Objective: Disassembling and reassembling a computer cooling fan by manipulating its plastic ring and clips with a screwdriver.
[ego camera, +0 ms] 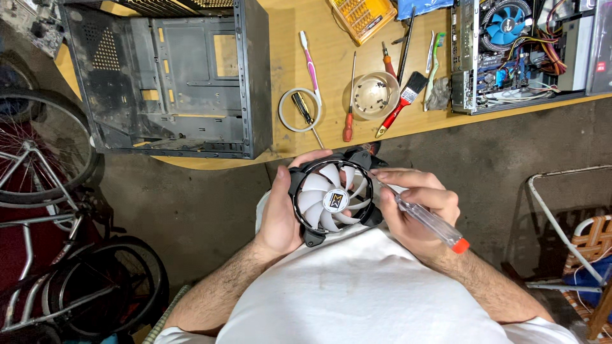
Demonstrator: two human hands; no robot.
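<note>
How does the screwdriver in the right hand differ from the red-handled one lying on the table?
The clear-handled screwdriver with a red cap is gripped in the right hand, tip at the black-framed white-bladed fan; the red-handled screwdriver lies untouched on the wooden table. Handles differ: transparent versus solid red. Both have slim shafts.

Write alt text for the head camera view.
A person's left hand holds a black computer fan with white blades while the right hand works a clear-handled screwdriver at its rim. Beyond lie an empty computer case and tools on a wooden table.
</note>
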